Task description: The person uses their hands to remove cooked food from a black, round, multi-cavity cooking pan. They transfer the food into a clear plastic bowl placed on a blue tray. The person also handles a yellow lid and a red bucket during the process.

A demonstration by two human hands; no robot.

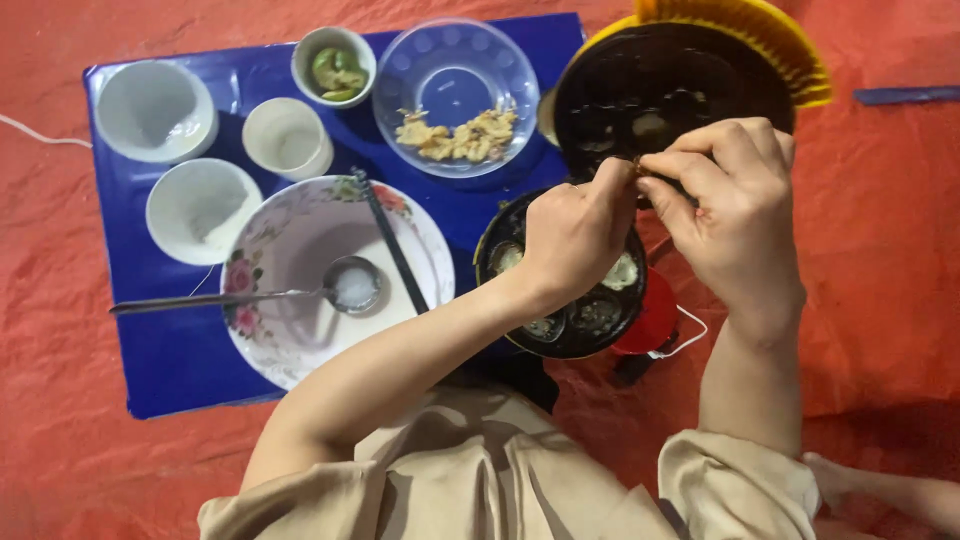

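— Some cups in the round black cake pan have filling already; others look bare.

— Left hand and right hand pinch one small food bit together above it.

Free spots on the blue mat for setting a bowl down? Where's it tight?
Bare blue mat shows at its near-left corner, below the ladle handle and left of the flowered bowl. The far side is packed: white bowls, cup, glass bowl. Both hands crowd the black mould pan.
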